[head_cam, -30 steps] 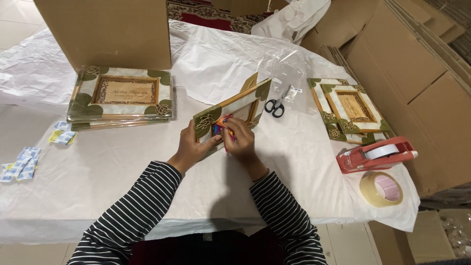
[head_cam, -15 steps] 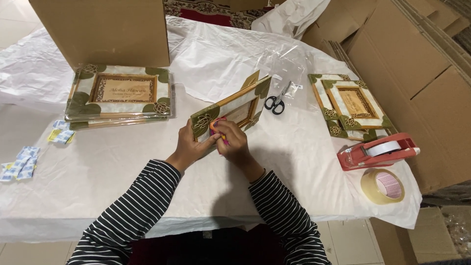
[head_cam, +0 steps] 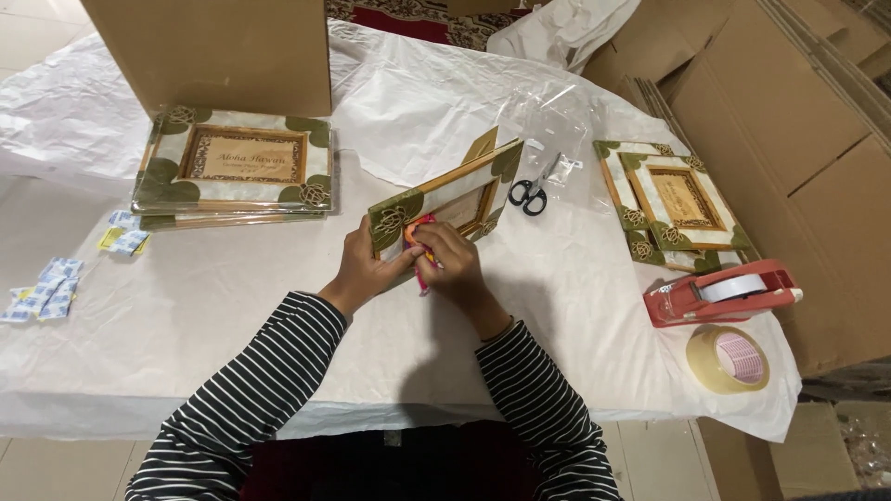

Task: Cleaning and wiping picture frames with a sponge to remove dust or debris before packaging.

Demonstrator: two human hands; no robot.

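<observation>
A: White paper-covered table (head_cam: 232, 306), cardboard boxes around. Status?
B: Left hand (head_cam: 364, 271) grips the tilted green-and-cream wooden picture frame (head_cam: 445, 199) at table centre; right hand (head_cam: 452, 263) pinches a small pink-orange tool (head_cam: 422, 243), now pressed lower against the frame than a second ago.

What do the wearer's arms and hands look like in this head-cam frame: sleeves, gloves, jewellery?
Both arms wear long, close-fitting knit sleeves in narrow black-and-white horizontal stripes, ending at the wrists. The left hand and right hand are bare: no gloves. No rings, watch or bracelets are visible, though the fingers are partly hidden.
</observation>
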